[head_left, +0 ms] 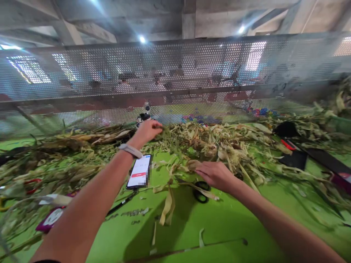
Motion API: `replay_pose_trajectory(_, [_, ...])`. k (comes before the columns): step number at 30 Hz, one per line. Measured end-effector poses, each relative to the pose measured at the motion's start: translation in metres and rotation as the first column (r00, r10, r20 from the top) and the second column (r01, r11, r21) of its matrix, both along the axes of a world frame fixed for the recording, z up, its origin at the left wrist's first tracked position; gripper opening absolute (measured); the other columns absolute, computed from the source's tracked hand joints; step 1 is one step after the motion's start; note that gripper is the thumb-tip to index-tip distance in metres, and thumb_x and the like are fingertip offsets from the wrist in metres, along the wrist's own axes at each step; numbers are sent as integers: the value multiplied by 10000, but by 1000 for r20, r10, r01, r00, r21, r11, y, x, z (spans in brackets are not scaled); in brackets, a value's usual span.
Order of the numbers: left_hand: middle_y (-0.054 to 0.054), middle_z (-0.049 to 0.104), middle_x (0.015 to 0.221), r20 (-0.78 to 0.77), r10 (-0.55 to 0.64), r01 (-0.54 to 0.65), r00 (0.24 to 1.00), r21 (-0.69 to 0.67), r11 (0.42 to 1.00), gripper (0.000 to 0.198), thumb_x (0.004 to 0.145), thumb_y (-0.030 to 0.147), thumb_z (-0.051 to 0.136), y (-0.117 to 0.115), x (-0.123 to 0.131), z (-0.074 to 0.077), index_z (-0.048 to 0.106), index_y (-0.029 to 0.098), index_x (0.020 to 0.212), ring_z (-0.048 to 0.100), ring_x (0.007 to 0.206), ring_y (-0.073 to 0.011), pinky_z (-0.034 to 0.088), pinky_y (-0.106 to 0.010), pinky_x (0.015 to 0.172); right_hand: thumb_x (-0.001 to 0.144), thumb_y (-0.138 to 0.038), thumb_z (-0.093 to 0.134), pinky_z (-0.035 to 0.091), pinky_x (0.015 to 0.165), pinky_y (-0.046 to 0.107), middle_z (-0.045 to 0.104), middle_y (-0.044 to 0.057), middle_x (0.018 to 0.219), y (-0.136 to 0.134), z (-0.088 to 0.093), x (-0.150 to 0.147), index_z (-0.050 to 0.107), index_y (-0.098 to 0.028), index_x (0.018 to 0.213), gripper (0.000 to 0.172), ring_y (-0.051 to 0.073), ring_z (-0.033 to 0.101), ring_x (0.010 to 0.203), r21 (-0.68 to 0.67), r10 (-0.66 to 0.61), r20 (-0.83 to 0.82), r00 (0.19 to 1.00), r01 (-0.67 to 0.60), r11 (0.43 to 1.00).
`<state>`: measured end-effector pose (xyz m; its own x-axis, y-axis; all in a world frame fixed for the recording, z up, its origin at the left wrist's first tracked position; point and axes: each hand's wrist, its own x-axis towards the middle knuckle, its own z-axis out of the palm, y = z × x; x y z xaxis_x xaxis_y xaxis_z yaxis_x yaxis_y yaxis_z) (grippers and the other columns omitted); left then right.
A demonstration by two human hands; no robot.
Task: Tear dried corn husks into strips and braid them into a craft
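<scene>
My left hand [148,130] reaches far across the green table [225,226], fingers closed on dried plant stalks [175,128] in the pile at the back. A pale wristband [131,150] sits on that wrist. My right hand [215,174] lies palm down, its fingers curled round a bundle of dry husk leaves [189,165]. Black-handled scissors [201,191] lie on the table just under that hand. A phone [139,171] with a lit white and red screen rests between my arms.
Dried leaves and stalks [236,146] heap across the table's far half. A perforated metal screen [175,73] stands behind it. Black flat items [294,157] lie at right, a purple and white object [51,219] at left, and a thin rod [192,248] near the front.
</scene>
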<state>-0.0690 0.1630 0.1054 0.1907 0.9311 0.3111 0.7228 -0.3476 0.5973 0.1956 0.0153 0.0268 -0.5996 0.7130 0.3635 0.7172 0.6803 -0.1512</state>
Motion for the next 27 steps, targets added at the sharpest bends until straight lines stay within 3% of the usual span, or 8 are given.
replay_pose_trajectory(3, [-39,678,796,443,-93,-40,891,281,959,209,747,240,606,18,22,35,660,160,932,603,708,-132,481,-251,660,949,-268,343,433,645,256,693,90,812,1,1,3,672,-177,891,346,169,613,732,18,29,-19,999,-28,999])
replay_pose_trajectory(6, [-70,682,952,607,-210,-68,766,401,913,285,816,306,551,23,57,36,613,174,1061,618,866,-142,493,-251,730,953,-271,345,441,670,264,698,102,835,1,-1,5,671,-168,906,345,175,620,751,42,47,-59,997,-45,998])
replay_pose_trajectory(8, [-89,683,1008,535,-296,166,792,277,946,358,826,370,542,17,74,21,597,172,1118,627,919,-168,503,-272,743,954,-280,357,437,659,257,701,99,833,0,-3,7,671,-172,925,334,169,622,731,54,36,-74,997,-32,998])
replay_pose_trajectory(11, [-105,655,1149,209,-421,450,883,-119,885,564,675,405,710,-1,77,-8,594,196,1186,641,960,-221,502,-295,769,953,-280,373,412,608,239,698,81,770,1,-5,10,672,-171,913,321,152,617,666,80,3,-48,999,1,997])
replay_pose_trajectory(14, [-103,670,1107,53,-262,267,964,-176,948,542,701,426,658,-24,57,-29,600,186,1184,674,815,-210,498,-281,687,948,-267,388,379,564,225,702,61,736,2,-8,10,667,-168,870,306,136,613,629,98,-1,-3,1000,1,995])
replay_pose_trajectory(17, [-62,713,822,63,-247,255,967,-301,919,440,746,469,578,-51,32,-40,652,159,1050,661,660,-187,472,-257,581,942,-259,393,336,531,225,695,42,699,2,-9,8,648,-175,779,314,125,596,601,60,18,66,998,-22,998])
replay_pose_trajectory(23, [-39,672,636,-75,-16,3,997,-174,985,343,763,481,531,-108,-11,-52,680,172,758,593,566,-178,417,-261,544,934,-302,422,269,524,247,644,34,626,0,-6,4,591,-169,677,336,122,538,544,23,-41,57,998,39,999])
replay_pose_trajectory(27, [-57,700,875,-77,-225,194,971,-288,938,322,726,468,605,-129,-29,-63,707,198,870,619,771,-192,455,-262,662,936,-314,421,276,538,249,629,35,613,-1,-11,1,595,-168,675,346,124,536,546,46,21,44,999,-23,999])
